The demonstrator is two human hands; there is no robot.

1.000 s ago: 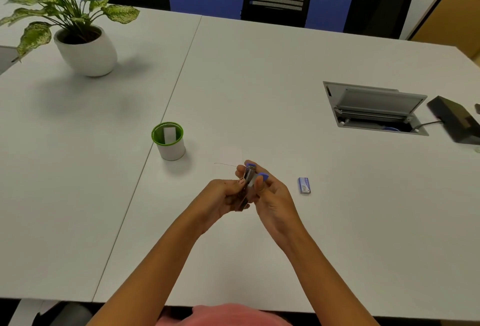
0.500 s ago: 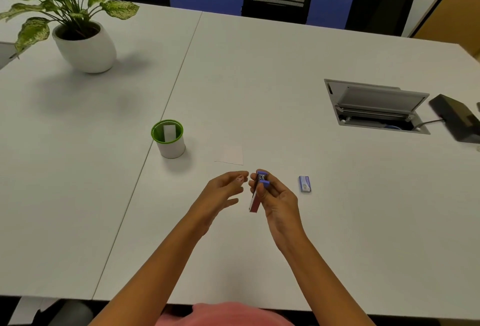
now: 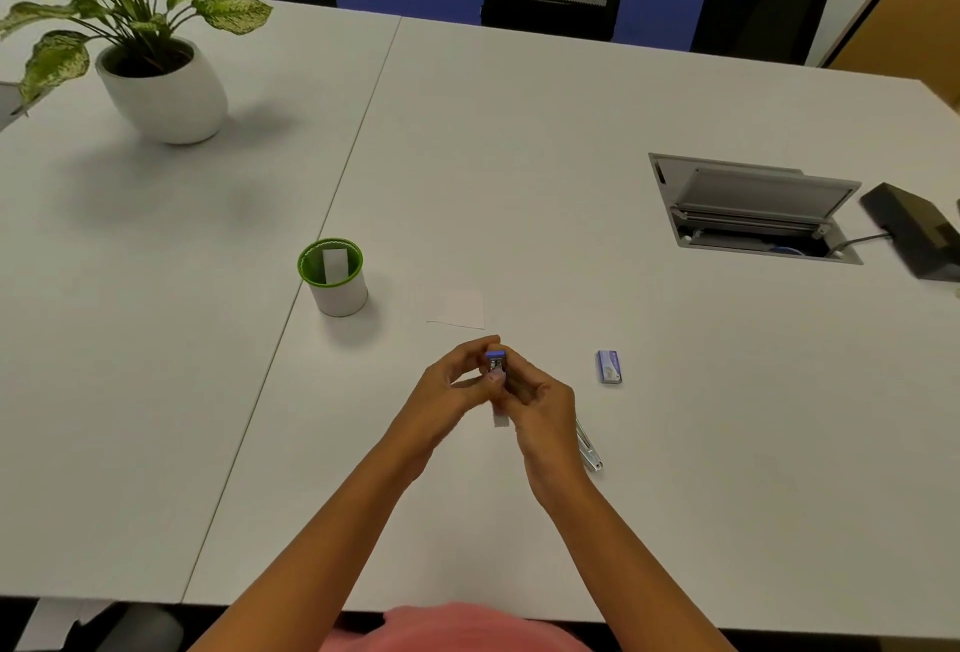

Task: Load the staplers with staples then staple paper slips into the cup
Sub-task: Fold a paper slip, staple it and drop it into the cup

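Observation:
A small blue and silver stapler is held upright between both hands above the near middle of the white table. My right hand wraps its body, and my left hand pinches it from the left side. A white end pokes out below the hands. The green-rimmed white cup stands to the left with one paper slip inside. A white paper slip lies flat just beyond the hands. A small blue staple box lies to the right.
A silver metal piece lies on the table beside my right wrist. A potted plant stands far left. An open cable hatch and a black device are at the right. Chairs line the far edge.
My left hand, which had let go and drawn back half a second ago, has come back onto the stapler. Both hands now hold it slightly farther from me.

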